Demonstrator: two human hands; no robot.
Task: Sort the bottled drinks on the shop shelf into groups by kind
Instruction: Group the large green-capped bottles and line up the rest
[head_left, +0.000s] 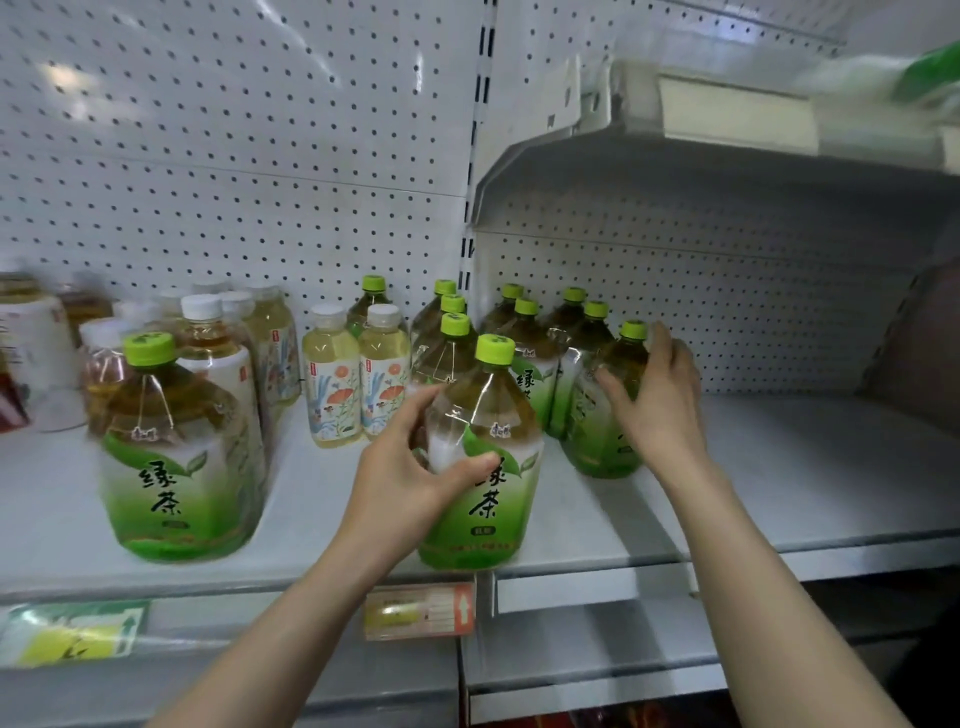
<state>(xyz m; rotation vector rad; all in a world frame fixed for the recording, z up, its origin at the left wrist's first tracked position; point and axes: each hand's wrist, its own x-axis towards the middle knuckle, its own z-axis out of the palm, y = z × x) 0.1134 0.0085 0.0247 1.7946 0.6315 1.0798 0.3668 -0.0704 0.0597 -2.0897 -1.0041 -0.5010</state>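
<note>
My left hand (415, 467) grips the shoulder of a big green tea bottle (488, 499) with a lime cap at the shelf's front. My right hand (654, 400) holds another green tea bottle (602, 436) to its right. Behind them stand several more green tea bottles (524, 338). One more green tea bottle (171, 457) stands apart at the front left. Two pale yellow drinks with white caps and flower labels (358, 379) stand in the middle. A cluster of white-capped amber tea bottles (228, 343) fills the left.
The white shelf (779, 483) stretches bare to the right of my right hand. An upper shelf (675, 171) overhangs that side. Price tags (421, 610) hang on the front edge. A pegboard wall (234, 156) backs everything. Blurred bottles sit at the far left.
</note>
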